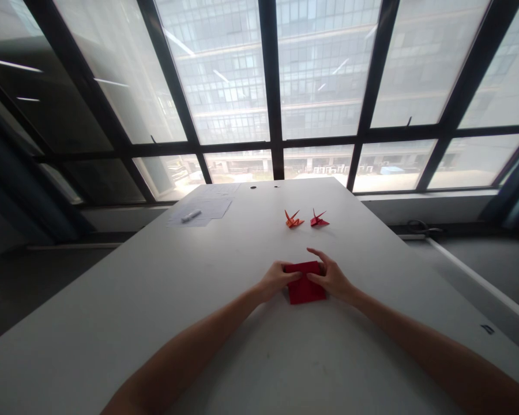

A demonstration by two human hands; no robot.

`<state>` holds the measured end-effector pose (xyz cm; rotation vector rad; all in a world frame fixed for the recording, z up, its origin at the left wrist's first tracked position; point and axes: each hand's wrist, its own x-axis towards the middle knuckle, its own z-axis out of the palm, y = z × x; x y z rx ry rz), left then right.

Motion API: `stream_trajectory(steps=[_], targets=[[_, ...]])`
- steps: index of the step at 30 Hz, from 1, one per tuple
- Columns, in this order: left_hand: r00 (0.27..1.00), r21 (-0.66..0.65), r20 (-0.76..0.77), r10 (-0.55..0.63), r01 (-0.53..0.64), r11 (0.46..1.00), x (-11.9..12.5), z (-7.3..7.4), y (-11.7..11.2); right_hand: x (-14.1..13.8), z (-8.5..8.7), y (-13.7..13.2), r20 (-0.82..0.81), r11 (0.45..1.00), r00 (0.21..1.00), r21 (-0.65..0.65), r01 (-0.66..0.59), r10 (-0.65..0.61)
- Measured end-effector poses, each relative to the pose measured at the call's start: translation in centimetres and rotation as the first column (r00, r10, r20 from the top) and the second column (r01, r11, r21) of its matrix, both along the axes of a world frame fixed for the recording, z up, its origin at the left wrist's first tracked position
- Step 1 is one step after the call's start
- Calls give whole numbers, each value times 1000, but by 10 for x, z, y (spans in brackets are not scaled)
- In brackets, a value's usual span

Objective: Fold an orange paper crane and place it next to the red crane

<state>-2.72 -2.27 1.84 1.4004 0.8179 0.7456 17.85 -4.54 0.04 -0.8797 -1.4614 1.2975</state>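
A red sheet of folded paper (306, 291), roughly square, is held between both hands just above or on the table. My left hand (277, 279) grips its left edge, thumb lying on top and fingers hidden beneath. On the right edge, my right hand (330, 276) pinches the paper with the thumb on top, while its index finger points up and away from the sheet. Farther back stand two paper cranes: an orange one (293, 221) and a red one (319, 219) to its right.
White table (164, 311) stretches toward tall windows. Printed sheets (203, 208) lie at its far left, with a pale marker-like object (191, 216) on them. Two small round holes sit near the far edge. A small dark mark (486, 329) shows at the right edge.
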Motion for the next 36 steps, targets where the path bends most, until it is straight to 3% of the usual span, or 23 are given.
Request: stream_trajectory(steps=[3,7,10,13,15,17,19,21,25,29,33,36], targets=[[1000,4,-21,18,-18,1000,1,1,-1,1,0,0,-14,1000,1000,-15,8,-9],[989,58,-52,139,-136,989,3,-4,2,2,1,2,31,998,997,3,70,-70],[977,229,-47,206,-190,955,4,-10,4,0,1,2,84,991,988,58,122,-127],[966,428,-120,229,-158,890,3,-13,3,0,-1,4,180,969,959,160,190,-218],[930,601,-230,286,-95,794,1,-12,1,2,-4,5,290,943,912,251,220,-290],[877,754,-355,325,63,654,-2,-7,-1,5,-8,7,413,918,841,330,219,-350],[824,790,-494,276,293,539,-5,-3,-3,7,-10,7,509,887,759,418,194,-406],[758,728,-625,187,479,491,-6,0,-4,9,-10,6,567,840,674,520,154,-474],[654,619,-744,137,599,508,-6,-3,-4,7,-3,0,602,766,551,634,110,-578],[604,599,-770,203,576,556,-5,-9,-3,1,-3,-8,715,819,540,568,-81,-443],[565,582,-785,253,533,614,-5,-11,-4,-1,-13,-8,863,885,425,399,-240,-274],[558,578,-788,260,526,624,-5,-11,-5,0,-17,-5,900,894,361,354,-275,-245]])
